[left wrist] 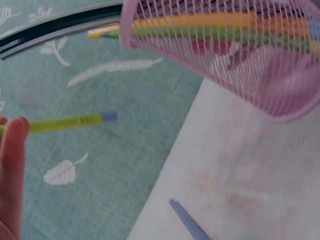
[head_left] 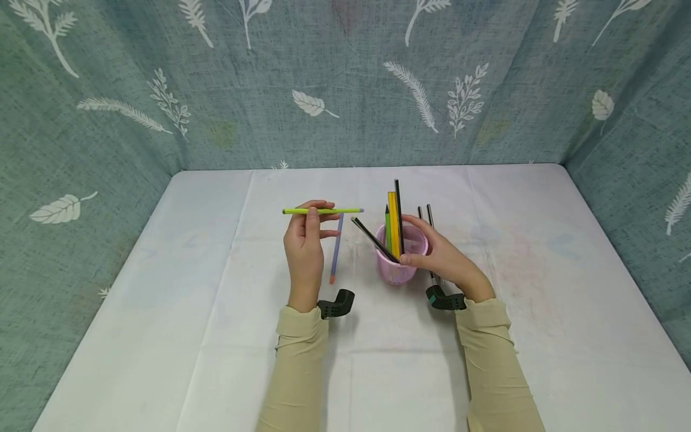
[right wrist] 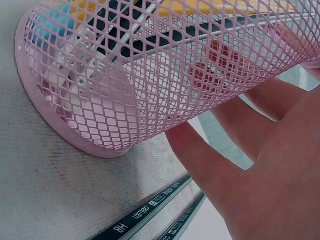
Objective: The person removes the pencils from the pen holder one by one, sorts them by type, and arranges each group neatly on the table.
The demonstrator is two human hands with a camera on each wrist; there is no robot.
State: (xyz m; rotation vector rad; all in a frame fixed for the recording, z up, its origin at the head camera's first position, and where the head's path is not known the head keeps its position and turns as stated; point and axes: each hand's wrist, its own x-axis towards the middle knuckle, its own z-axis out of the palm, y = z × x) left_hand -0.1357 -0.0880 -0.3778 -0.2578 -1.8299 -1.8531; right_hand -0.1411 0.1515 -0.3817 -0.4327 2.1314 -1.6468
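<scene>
My left hand [head_left: 303, 249] pinches a slim yellow-green pencil [head_left: 329, 211] between thumb and fingers, level above the table. Its purple end [left wrist: 109, 117] points right, towards the cup. With my right hand [head_left: 445, 258] I grip the side of a pink mesh pencil cup [head_left: 396, 275], which stands upright. In the right wrist view several fingertips press against the cup's mesh [right wrist: 170, 95]. The cup holds a green pencil [head_left: 387, 231], something yellow and flat-looking [head_left: 394, 219] and dark pencils, one of them [head_left: 372, 238] leaning out to the left.
On the white table [head_left: 259, 372], a purple-blue pencil [head_left: 337, 249] with an orange end lies beneath and right of the left hand. Dark HB pencils [right wrist: 145, 212] lie right of the cup, partly hidden by the right hand. A leaf-patterned curtain [head_left: 345, 90] hangs behind the table.
</scene>
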